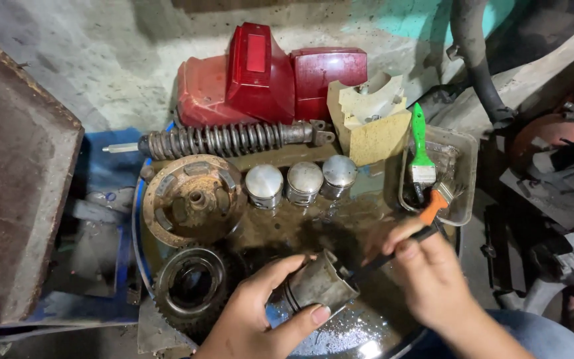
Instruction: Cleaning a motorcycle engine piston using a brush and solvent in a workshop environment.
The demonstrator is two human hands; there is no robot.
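Observation:
My left hand [260, 312] grips a dirty metal piston [319, 284], tilted with its open end toward the right. My right hand [426, 276] holds a dark brush with an orange handle end [433, 207], and its bristle end reaches the piston's open mouth. Both hands hover over a round, oily metal tray [340, 332]. Three cleaner silver pistons [303, 181] stand upright in a row behind the hands.
A brake plate [192, 199] and a toothed gear [191, 284] lie left of the hands. A coil shock absorber [234, 139] and red body panels [267, 76] sit behind. A clear tub [466, 156] at right holds a green-handled brush [422, 149]. A rusty box stands far left.

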